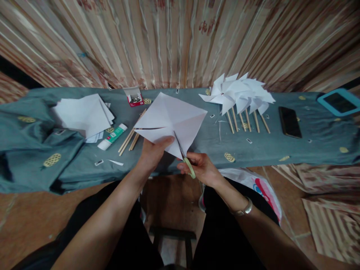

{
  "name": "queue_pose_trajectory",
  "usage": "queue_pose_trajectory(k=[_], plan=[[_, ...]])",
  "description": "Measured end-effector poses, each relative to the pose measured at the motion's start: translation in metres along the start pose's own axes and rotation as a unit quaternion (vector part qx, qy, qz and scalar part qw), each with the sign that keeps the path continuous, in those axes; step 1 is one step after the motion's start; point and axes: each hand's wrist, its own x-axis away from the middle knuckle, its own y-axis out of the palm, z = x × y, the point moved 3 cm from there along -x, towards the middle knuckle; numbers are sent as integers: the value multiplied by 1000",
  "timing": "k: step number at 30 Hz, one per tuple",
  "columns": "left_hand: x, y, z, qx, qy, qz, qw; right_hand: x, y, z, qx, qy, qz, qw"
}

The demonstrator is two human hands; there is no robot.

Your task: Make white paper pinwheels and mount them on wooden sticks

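My left hand [154,153] grips a square sheet of white paper [180,116] by its near side, thumb on top and fingers underneath. A slit runs inward from the sheet's left corner, and crease lines cross its middle. My right hand [201,167] is closed around scissors with pale green handles [190,168]. Their blades lie in the paper at the near corner, pointing toward its centre. Beneath the sheet's left side, several wooden sticks [128,141] rest on the cloth. Several white paper pinwheels on sticks [225,93] lie to the right.
A stack of white paper [81,114] and a glue tube [112,137] lie left. Behind stands a small red box of metal pins [135,99]. A phone [290,122] and a blue-framed device [339,102] lie right. A patterned cloth [180,165] covers the narrow table; a curtain [168,45] hangs behind.
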Motion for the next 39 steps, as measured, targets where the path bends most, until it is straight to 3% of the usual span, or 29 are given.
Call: queue_pose_trajectory(k=[25, 39], plan=[[3, 2, -1, -37, 9, -20, 999, 3, 0, -10, 15, -1, 6, 1000], [4, 3, 0, -35, -3, -15, 999, 1, 0, -1, 16, -4, 9, 1000]])
